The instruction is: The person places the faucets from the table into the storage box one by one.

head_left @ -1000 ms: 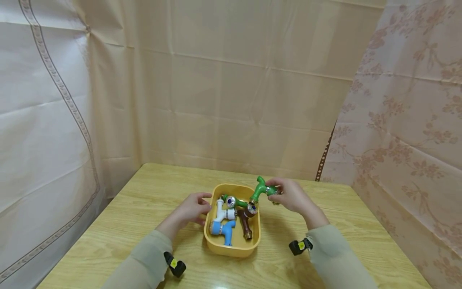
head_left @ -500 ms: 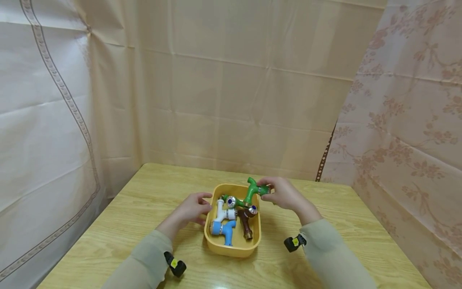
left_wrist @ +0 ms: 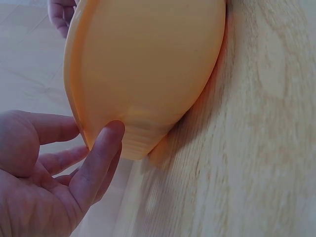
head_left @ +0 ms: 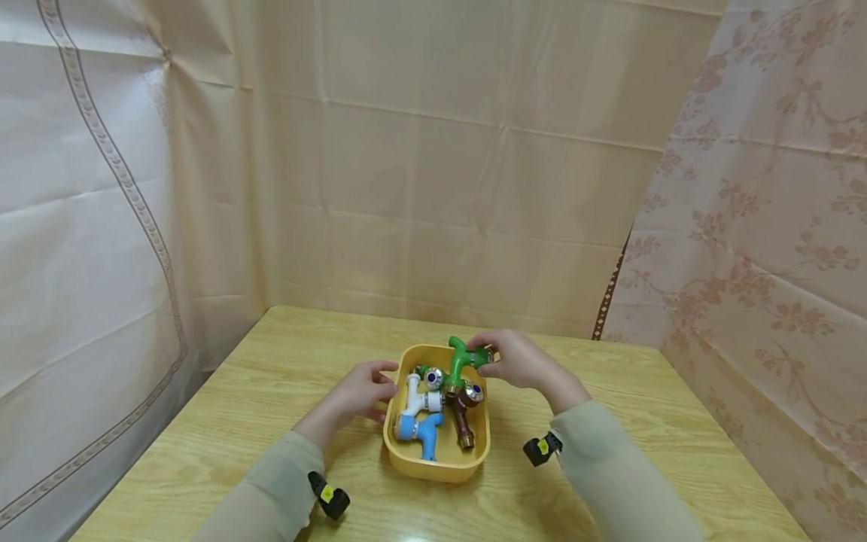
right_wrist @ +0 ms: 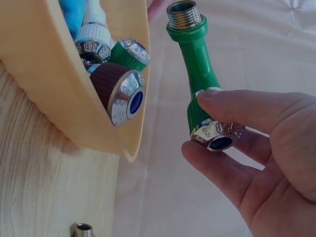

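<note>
My right hand (head_left: 518, 363) pinches a green tap (head_left: 460, 361) by its ribbed, chrome-capped knob and holds it over the far right part of a yellow tub (head_left: 436, 470). In the right wrist view the tap's threaded metal end (right_wrist: 183, 15) points up. Inside the tub lie a white tap (head_left: 412, 395), a blue tap (head_left: 427, 433), a brown tap (head_left: 462, 421) and another green tap, whose chrome knob (head_left: 433, 378) shows. My left hand (head_left: 362, 390) rests with loosely bent fingers against the tub's left side; in the left wrist view its fingertips touch the wall near the rim.
The tub stands on a wooden table (head_left: 325, 452). A threaded metal end (right_wrist: 84, 229) of something shows low in the right wrist view, the rest cut off. Beige curtains (head_left: 433, 188) hang behind the table, with a flowered one (head_left: 772, 263) at right.
My right hand has moved left with the green tap, from beside the tub's right rim to over its inside. The left hand and the tub stay in place.
</note>
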Motion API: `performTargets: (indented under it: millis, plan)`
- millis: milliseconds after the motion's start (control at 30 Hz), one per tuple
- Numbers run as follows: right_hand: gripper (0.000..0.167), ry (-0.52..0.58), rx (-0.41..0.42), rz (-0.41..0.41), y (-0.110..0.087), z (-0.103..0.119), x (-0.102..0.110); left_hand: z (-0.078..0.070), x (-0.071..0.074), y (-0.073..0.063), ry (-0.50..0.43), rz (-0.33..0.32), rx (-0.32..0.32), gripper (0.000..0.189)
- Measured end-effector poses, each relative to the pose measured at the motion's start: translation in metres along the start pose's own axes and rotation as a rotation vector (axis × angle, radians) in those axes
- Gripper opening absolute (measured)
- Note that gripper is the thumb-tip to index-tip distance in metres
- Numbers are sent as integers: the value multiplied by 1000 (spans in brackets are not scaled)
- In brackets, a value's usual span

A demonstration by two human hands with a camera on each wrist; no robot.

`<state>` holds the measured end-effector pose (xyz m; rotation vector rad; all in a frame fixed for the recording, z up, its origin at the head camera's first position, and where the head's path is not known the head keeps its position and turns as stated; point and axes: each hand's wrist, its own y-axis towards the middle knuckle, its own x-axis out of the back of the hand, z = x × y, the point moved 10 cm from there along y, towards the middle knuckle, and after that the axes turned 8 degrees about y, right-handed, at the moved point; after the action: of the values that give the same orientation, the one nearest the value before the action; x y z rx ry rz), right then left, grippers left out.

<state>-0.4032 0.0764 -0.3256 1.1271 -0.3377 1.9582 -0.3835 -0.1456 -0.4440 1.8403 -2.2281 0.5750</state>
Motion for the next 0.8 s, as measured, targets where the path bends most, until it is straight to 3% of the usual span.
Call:
performTargets:
  millis: [600,800]
  plan:
    - [35,-86,-9,122,19,20,-18,-1,0,-1,-7,10,-1,53]
    - [35,-107,29,159,25,27,-28,0,0,0,-13,7,-13,53]
